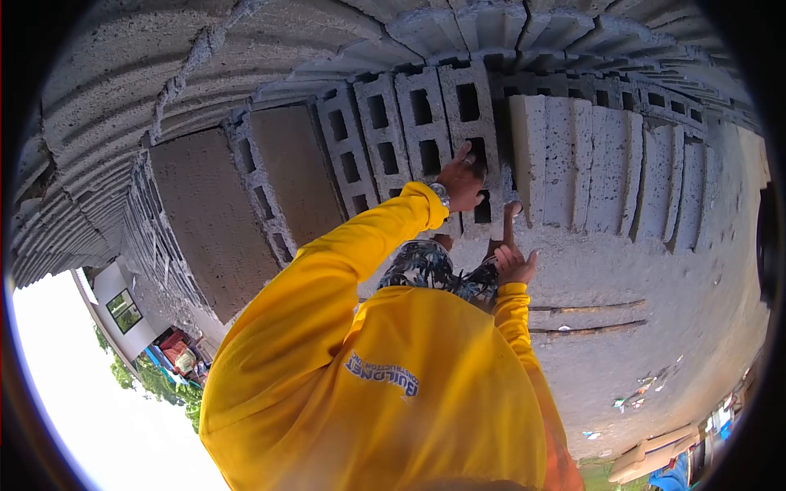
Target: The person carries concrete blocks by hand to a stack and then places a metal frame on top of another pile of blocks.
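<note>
My left hand [463, 182], with a watch [440, 195] at its wrist, reaches out to a grey concrete hollow block [468, 123] standing in a row. Its fingers are bent at the web between two of the block's hollows, partly hidden in shadow. My right hand [516, 266] hangs nearer to my body, above my leg, with fingers apart and nothing in it. More upright hollow blocks [378, 135] stand directly left of the held one. Beyond a dark gap, blocks with plain sides [565, 164] line up on the right.
Stacked blocks [270, 53] rise like a wall ahead and to the left. Two thin wooden strips [589, 308] lie on the concrete floor [639, 278] at right. My foot [513, 209] is close to the row. Litter [634, 397] is scattered farther right.
</note>
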`<state>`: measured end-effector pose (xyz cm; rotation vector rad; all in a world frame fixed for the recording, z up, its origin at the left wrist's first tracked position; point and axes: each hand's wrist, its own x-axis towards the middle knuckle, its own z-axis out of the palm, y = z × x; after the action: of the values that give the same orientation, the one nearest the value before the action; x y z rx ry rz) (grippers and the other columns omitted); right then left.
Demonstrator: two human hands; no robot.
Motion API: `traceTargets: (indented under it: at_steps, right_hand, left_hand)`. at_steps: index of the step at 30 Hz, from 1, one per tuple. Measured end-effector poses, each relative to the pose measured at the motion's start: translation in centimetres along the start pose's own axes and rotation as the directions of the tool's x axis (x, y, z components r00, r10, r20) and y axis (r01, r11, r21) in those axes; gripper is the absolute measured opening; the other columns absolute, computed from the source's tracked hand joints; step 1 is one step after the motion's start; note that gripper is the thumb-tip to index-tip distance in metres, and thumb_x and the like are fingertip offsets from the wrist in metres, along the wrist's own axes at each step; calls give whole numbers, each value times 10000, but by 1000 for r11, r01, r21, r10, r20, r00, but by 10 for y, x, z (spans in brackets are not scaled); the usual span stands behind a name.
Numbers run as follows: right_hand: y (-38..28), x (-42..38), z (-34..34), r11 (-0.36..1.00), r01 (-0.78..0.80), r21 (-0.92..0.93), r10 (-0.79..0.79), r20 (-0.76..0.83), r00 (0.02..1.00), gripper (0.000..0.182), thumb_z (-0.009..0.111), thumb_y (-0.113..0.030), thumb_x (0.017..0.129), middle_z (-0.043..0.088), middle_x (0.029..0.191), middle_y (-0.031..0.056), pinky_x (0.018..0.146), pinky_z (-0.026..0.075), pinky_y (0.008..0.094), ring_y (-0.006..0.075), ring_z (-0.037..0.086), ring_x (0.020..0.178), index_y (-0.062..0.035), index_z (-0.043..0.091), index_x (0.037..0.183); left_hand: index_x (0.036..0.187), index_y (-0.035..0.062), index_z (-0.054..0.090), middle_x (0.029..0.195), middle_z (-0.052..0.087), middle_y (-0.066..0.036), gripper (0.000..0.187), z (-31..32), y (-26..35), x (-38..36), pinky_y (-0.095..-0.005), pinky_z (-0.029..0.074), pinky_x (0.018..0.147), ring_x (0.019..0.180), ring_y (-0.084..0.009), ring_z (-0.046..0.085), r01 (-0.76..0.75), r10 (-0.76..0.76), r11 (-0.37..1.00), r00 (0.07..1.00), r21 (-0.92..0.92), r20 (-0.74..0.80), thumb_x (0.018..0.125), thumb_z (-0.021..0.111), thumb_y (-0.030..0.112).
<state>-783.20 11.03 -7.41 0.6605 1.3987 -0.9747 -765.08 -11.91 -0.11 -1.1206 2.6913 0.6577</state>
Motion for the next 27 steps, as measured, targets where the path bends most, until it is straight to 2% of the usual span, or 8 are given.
traceTargets:
  at_steps: [3,4,12,18,21,22,24,27]
  right_hand:
    - [12,1,-7,996,19,-91,-8,118,993,778,352,-728,855,652,1073,118,805,432,358,269,633,927,-52,566,1176]
    - [14,3,-8,993,22,-114,-9,119,993,765,358,-722,858,654,1060,114,785,439,350,264,635,911,-55,573,1166]
    - [28,19,-14,986,76,-147,-58,122,991,724,390,-696,866,653,1008,94,752,451,344,243,634,857,-64,559,1178]
    - [27,-10,11,985,-84,148,91,-43,995,742,373,-653,902,596,1172,146,868,454,377,268,595,1002,-25,510,1272]
    - [17,-75,37,916,292,276,-350,191,917,735,386,-606,920,533,1268,174,984,405,405,300,555,1097,13,450,1311]
    - [-4,-125,62,863,192,467,-269,104,957,604,442,-425,957,515,1273,200,1041,359,392,312,535,1128,37,387,1341]
    - [8,-138,65,825,557,100,-564,76,822,543,461,-307,940,513,1262,207,1033,365,386,308,533,1123,49,373,1340]
    - [15,-155,53,330,834,-443,-851,243,466,487,490,-129,914,511,1247,218,1022,372,378,301,530,1116,67,351,1338]
  left_hand:
    - [970,-44,674,934,664,-210,421,14,-4,13,-495,141,1158,1039,-328,599,-6,1,999,995,49,101,690,703,269]
    - [850,-25,700,807,670,-196,315,24,-5,13,-493,146,1158,952,-320,631,-39,60,992,981,117,-183,676,689,237]
    - [774,-5,712,763,662,-199,284,13,4,29,-466,197,1143,859,-314,649,24,-25,999,999,46,35,597,666,213]
    - [778,-8,706,788,665,-228,331,-66,17,33,-425,405,973,802,-350,656,37,-9,994,966,-105,257,599,678,269]
    - [798,-42,689,785,655,-250,382,-103,13,31,-422,497,797,773,-376,646,88,-18,969,957,-230,290,614,702,293]
    - [814,-57,682,788,653,-254,408,-109,11,32,-425,503,747,767,-378,644,122,-25,955,941,-270,338,619,710,300]
    - [852,-78,668,803,650,-260,452,-124,7,35,-423,507,702,765,-373,643,186,-30,924,907,-334,420,632,722,313]
    - [912,-91,652,840,649,-262,499,-131,-3,49,-409,499,704,781,-355,647,205,-17,898,900,-390,435,654,726,330]
